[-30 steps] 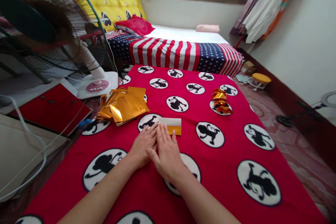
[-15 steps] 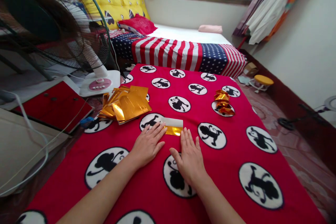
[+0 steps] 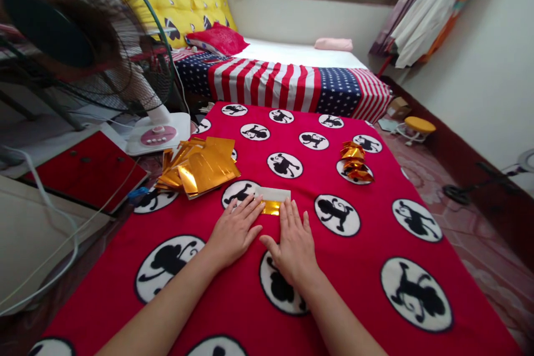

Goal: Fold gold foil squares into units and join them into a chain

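Note:
A small sheet (image 3: 272, 194), pale grey on its far part with a gold folded strip along its near edge, lies on the red cloth with monkey prints (image 3: 334, 300). The fingertips of my left hand (image 3: 237, 229) rest flat on its left end. My right hand (image 3: 294, 240) lies palm down, its fingertips on the right end of the gold strip and its thumb spread out to the left. Beyond my left hand is a loose stack of gold sheets (image 3: 208, 166). Several folded gold pieces (image 3: 355, 162) sit in a cluster farther to the right.
An electric fan (image 3: 157, 132) stands at the left, beside a red-topped box (image 3: 89, 169) and white cables. Behind the cloth is a bed with a striped, starred cover (image 3: 267, 84). A yellow stool (image 3: 419, 125) is on the floor at the right.
My right hand has moved a little to the left, onto the gold strip's right end. My left hand has stayed nearly still on the left end.

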The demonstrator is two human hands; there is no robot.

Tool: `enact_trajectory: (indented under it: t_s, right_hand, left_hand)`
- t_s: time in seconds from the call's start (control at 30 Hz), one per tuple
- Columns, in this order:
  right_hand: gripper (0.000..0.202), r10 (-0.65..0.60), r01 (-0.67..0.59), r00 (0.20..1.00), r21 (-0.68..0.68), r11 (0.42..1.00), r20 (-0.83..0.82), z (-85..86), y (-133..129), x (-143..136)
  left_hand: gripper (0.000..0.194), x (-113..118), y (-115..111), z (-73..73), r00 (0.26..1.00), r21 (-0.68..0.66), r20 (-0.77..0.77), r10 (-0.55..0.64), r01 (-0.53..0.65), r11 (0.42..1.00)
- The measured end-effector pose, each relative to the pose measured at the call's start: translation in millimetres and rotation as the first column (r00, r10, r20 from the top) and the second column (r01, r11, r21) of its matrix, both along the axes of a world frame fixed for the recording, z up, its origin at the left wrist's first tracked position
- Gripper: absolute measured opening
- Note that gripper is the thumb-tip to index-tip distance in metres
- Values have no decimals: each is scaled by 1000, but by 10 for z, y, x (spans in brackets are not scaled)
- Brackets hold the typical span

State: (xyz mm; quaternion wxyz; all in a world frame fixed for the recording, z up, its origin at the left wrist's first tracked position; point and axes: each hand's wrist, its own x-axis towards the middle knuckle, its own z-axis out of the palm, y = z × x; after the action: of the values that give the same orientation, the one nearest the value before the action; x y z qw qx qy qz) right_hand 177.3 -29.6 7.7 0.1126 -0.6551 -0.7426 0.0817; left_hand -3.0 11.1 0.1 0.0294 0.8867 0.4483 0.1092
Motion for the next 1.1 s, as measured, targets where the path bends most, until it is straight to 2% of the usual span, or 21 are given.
enact_trajectory:
  t_s: [0.17,0.27,0.3,0.37,0.43,0.5,0.6,0.7,0.9,1.0,1.1]
  right_hand:
    - [88,8,-8,1000,25,1000,30,-51,-30,91]
    - [84,-4,1,999,49,999,50,-72,-33,41]
    - [80,-7,4,998,55,998,60,-76,-33,30]
    - [73,-6,2,997,54,999,78,-80,-33,21]
    - [70,9,-12,996,34,999,92,-78,-33,24]
    - [71,12,-14,995,14,1000,100,-72,-35,33]
    - [75,0,-1,995,12,1000,100,-57,-41,46]
    - [74,0,-2,997,19,1000,77,-32,-44,56]
    - [80,-4,3,1000,4,1000,19,-13,-24,64]
    - [80,-5,5,1000,21,1000,6,-37,-21,65]
    - [80,-6,7,1000,39,999,-26,-50,-27,72]
  left_hand:
    - [51,91,-25,87,996,-77,50,75,-71,994]
    - [52,276,-74,199,980,-40,110,168,-165,986]
    - [54,351,-92,232,979,-22,135,155,-153,988]
    - [59,494,-119,267,984,-41,168,62,-56,998]
    - [63,594,-124,254,983,-134,178,-45,69,989]
    - [69,622,-107,200,981,-206,173,-91,126,970]
    - [75,524,-61,103,985,-209,146,-86,116,971]
    - [71,315,-19,53,993,-168,100,-55,72,983]
    - [63,-92,34,58,990,-126,28,139,-135,983]
    - [60,-136,56,47,972,-97,53,228,-222,970]
    - [56,-51,82,34,947,-71,147,286,-279,958]
